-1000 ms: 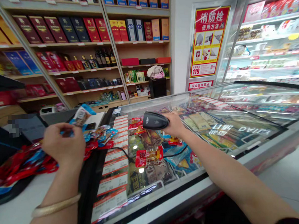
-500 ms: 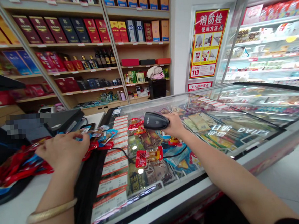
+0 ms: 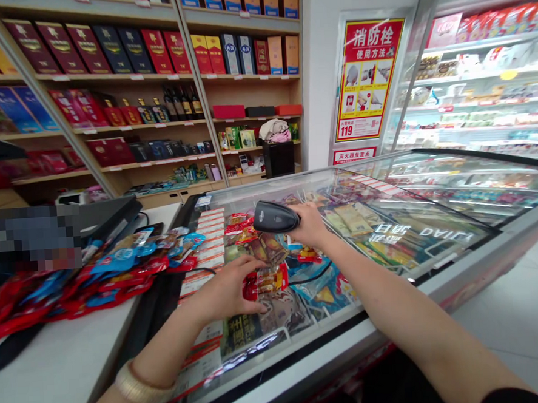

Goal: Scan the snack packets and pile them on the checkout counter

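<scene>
Atop the glass-topped chest freezer lies a red snack packet, its left end within the spread left grip, which would best pinch just that edge, while the right grip clasps a barcode scanner.

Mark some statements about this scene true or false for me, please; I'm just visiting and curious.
1. The right hand holds a black, rounded plastic scanner. True.
2. The left hand is clenched into a fist. False: the left hand is open, thumb and fingers spread around a red plastic packet with a clear middle.
3. A gold-coloured bangle circles the right wrist. False: the bangle is on the left arm.
4. A red, yellow-edged rectangular poster is on the wall beyond the glass-topped display case. True.
5. The heap of red and blue plastic packets lies on the floor. False: the heap is at the white counter.
</scene>
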`<state>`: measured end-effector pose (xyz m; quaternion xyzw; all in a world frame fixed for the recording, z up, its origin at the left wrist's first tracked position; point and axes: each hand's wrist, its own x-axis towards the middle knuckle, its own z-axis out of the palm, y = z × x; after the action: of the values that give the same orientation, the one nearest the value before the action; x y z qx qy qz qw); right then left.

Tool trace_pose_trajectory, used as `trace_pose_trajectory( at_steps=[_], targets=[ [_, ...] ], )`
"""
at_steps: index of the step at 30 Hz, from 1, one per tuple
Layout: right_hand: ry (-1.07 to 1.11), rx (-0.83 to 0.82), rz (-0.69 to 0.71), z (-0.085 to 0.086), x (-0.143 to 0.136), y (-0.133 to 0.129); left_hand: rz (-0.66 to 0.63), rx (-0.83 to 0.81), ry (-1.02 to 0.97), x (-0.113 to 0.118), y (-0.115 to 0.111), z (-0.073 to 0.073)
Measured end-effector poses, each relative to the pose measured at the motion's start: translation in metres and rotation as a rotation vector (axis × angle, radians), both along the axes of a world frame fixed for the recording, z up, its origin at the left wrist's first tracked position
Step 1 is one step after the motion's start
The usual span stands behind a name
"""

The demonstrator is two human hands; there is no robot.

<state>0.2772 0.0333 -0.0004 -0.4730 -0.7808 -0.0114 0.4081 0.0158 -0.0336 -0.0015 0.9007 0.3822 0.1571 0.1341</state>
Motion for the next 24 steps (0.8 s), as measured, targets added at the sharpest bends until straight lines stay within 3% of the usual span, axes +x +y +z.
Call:
trace_pose_trajectory(
  at_steps=[3, 6, 13, 17, 20, 24],
  targets=[
    [0.013, -0.006, 0.003, 0.002, -0.001, -0.001, -0.022, -0.048, 0.026, 0.004, -0.003, -0.003],
    [0.02, 0.005, -0.008, 0.004, -0.001, -0.003, -0.022, -0.091, -0.073, -0.002, 0.002, -0.002],
    [0.048, 0.03, -0.071, 0.006, 0.0, -0.004, 0.438, -0.384, -0.658, -0.013, 0.015, -0.001],
    [0.009, 0.014, -0.064, 0.007, 0.001, -0.004, 0.595, -0.384, -0.931, -0.012, 0.017, 0.003],
    [-0.053, -0.002, -0.034, 0.007, 0.002, -0.004, 0.673, -0.324, -1.082, -0.014, 0.019, 0.008],
    [-0.116, 0.002, 0.038, 0.006, 0.002, -0.004, 0.671, -0.293, -1.21, -0.02, 0.022, 0.012]
  ],
)
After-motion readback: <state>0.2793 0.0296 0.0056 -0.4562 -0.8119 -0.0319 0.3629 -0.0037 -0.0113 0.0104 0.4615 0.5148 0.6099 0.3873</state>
